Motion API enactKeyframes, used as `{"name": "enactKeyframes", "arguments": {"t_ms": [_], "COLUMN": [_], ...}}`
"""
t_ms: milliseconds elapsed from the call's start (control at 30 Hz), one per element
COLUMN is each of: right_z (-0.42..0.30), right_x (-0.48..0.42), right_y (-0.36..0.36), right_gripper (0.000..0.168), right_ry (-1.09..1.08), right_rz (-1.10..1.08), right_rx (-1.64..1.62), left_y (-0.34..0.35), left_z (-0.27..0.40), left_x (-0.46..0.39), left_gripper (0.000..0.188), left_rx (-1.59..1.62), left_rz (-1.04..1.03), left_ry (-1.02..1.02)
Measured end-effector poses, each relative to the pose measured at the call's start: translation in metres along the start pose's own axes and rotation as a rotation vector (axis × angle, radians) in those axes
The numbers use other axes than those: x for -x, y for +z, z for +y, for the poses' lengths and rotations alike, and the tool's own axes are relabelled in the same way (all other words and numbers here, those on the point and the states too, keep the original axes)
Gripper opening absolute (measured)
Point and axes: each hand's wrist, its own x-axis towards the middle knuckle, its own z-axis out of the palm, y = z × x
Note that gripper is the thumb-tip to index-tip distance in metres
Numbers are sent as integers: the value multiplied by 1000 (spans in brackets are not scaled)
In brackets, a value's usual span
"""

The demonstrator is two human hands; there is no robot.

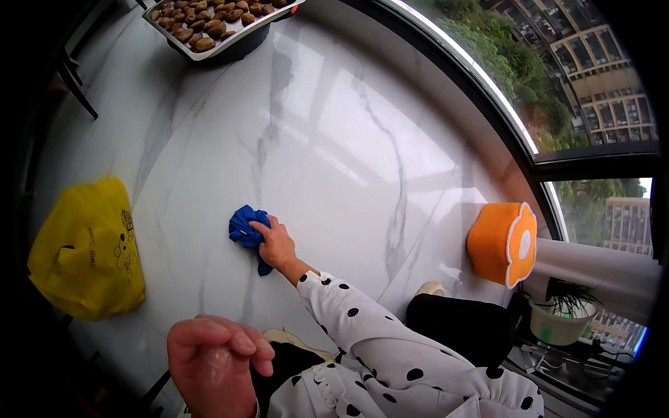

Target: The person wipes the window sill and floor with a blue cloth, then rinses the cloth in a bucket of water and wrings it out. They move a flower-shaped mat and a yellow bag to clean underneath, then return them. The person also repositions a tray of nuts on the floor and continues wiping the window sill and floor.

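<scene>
My right hand (pixel 278 245) reaches down towards the floor and grips a crumpled blue cloth (pixel 245 227), a loose end of which trails below the fingers. The cloth lies on the glossy white marble-look floor (pixel 324 193). Close to the camera at the lower left, my left hand (pixel 217 355) is raised with its fingers curled, and no object shows in it. Both arms wear white sleeves with black dots.
A yellow bag (pixel 91 251) stands at the left. An orange flower-shaped stool (pixel 496 243) is by the window at the right, near a potted plant (pixel 564 316). A metal tray (pixel 230 44) of brown, nut-like pieces sits on a dark base at the top left.
</scene>
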Motion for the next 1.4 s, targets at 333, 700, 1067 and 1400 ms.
{"name": "enactKeyframes", "arguments": {"t_ms": [333, 700, 1067, 1400], "right_z": [53, 342, 132, -77], "right_x": [-50, 47, -103, -71], "right_y": [-371, -390, -192, -34], "right_gripper": [45, 55, 61, 57], "right_ry": [189, 941, 169, -44], "right_rz": [162, 788, 273, -355], "right_rx": [-546, -20, 524, 60], "left_y": [26, 51, 25, -35], "left_z": [-13, -48, -23, -3], "left_x": [7, 23, 31, -15], "left_gripper": [19, 14, 20, 17], "left_rx": [-61, -237, 165, 280], "left_rz": [-309, 226, 94, 175], "left_ry": [-9, -164, -142, -391]}}
